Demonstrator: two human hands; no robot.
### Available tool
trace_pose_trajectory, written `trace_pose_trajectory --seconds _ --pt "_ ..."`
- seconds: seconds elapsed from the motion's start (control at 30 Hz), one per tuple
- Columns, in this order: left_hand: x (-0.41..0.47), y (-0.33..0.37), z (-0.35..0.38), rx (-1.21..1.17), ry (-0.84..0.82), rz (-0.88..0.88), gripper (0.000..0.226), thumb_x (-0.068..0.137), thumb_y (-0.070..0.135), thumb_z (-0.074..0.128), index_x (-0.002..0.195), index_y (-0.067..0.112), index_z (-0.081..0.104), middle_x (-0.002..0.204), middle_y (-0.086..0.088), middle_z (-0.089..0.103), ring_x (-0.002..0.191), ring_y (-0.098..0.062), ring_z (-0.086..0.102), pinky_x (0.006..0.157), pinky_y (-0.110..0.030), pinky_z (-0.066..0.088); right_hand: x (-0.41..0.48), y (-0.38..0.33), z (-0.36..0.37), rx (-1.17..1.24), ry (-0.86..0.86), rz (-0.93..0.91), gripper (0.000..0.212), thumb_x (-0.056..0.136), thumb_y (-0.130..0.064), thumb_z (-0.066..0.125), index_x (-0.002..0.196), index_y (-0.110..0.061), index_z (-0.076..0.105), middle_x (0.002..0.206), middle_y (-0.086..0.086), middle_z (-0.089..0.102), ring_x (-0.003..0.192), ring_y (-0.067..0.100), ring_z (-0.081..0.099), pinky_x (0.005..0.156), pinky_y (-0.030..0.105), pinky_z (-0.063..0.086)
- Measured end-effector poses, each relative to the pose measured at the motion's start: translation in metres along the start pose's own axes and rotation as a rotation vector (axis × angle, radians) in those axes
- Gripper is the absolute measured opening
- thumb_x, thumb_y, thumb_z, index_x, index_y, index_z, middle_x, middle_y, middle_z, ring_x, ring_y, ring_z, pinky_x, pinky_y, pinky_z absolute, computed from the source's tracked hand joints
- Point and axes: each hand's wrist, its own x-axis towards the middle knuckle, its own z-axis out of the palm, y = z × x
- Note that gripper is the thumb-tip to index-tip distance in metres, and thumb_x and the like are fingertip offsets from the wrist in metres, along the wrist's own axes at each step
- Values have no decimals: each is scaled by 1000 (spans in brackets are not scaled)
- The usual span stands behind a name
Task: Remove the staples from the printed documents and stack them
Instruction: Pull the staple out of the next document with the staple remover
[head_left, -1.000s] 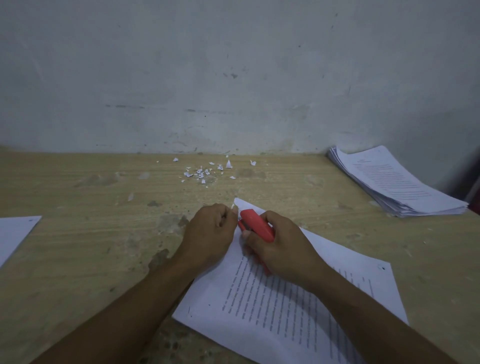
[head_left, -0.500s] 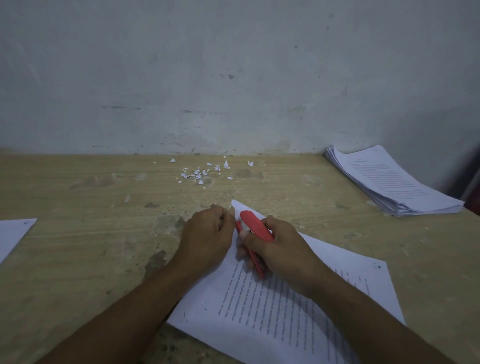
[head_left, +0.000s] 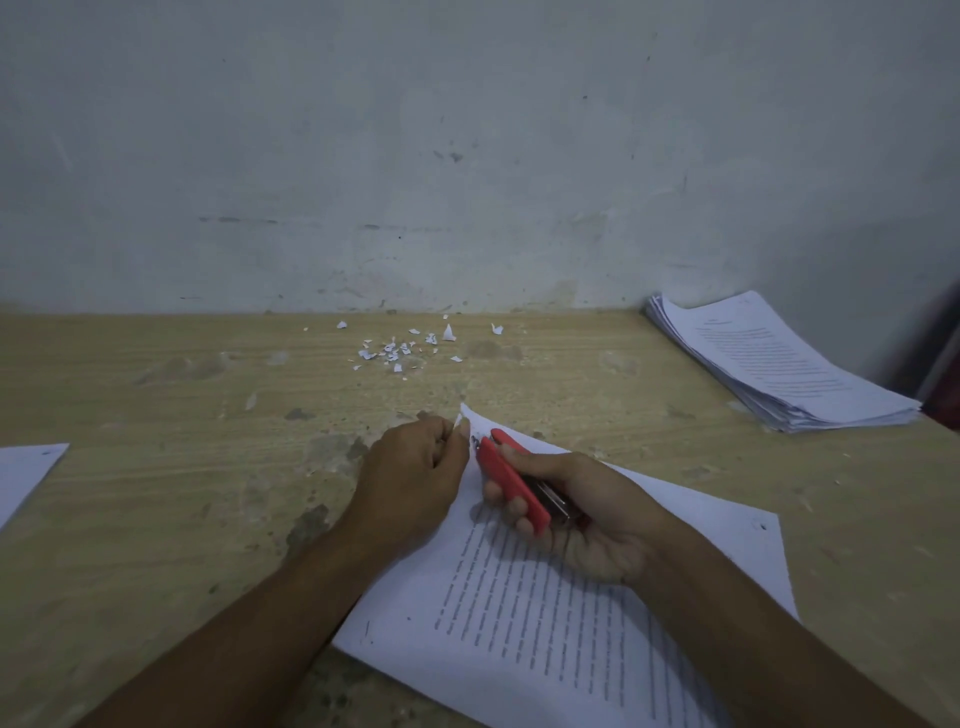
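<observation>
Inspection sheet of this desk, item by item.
Surface: wooden table, stained and scuffed.
Job's things: printed document lying under both hands; red tool at its top corner; stack of printed papers at the far right.
Clutter: torn paper scraps near the wall; a sheet at the left edge.
Hands: left hand pinches the document's top corner; right hand grips the red tool.
Cables: nothing seen.
Surroundings: pale, marked wall behind the table.
</observation>
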Motion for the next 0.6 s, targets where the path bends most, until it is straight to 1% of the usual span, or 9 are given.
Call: trace_pose_trajectory --seconds 0.1,0.2,0.27,0.3,0.33,0.4,0.43,0.5,0.6 --pt "1 -2 0 5 -17 13 43 100 33 50 69 3 56 61 -17 56 53 -15 42 56 -43 41 1 -1 -3 1 -24 3 33 81 -20 63 106 1 59 74 13 62 45 13 57 40 22 51" --pt "6 -6 -2 -35 -41 8 43 100 33 50 73 1 58 68 -20 59 58 -19 48 60 -44 43 -1 -4 -6 -204 9 -24 40 83 -36 65 101 -1 63 78 15 67 49 17 60 40 25 50" --pt "8 -7 -3 -106 -72 -17 44 100 34 49 76 -1 59 74 -24 62 63 -31 55 63 -47 47 -7 -9 -10 -339 65 -75 48 91 -45 55 100 0 66 84 18 70 54 21 61 44 27 50" --pt "8 -8 -3 -131 -92 -31 44 101 34 49 78 -2 60 77 -24 63 66 -34 57 64 -46 48 -10 -13 -13 -382 105 -124 49 96 -43 49 100 2 67 87 20 71 56 24 61 47 29 50" --pt "9 -8 -4 -147 -108 -44 43 101 34 48 79 -2 60 77 -22 64 65 -31 56 64 -41 47 -14 -19 -15 -410 148 -184 47 99 -38 43 102 3 66 89 22 72 59 26 62 50 31 49" --pt "8 -7 -5 -165 -130 -69 40 101 31 47 74 4 58 71 -13 60 61 -17 51 61 -31 40 -16 -31 -23 -480 253 -307 41 102 -29 35 104 0 64 90 23 72 64 28 63 56 35 50" --pt "8 -7 -5 -180 -140 -84 39 101 32 47 71 8 57 69 -9 59 60 -14 51 62 -29 39 -15 -36 -29 -585 324 -361 38 103 -27 34 103 -2 63 90 23 72 65 26 64 59 37 51" --pt "7 -6 -6 -214 -165 -105 39 101 36 48 71 12 59 67 -5 62 59 -18 56 63 -30 41 -7 -47 -40 -888 485 -444 31 103 -28 39 103 -7 62 90 17 71 64 17 64 63 38 52" --pt "7 -4 -7 -225 -190 -102 41 99 39 50 75 6 58 64 -9 62 58 -23 58 61 -30 41 11 -54 -57 -1253 630 -506 25 102 -37 44 115 -20 57 96 2 65 71 11 60 60 24 44"
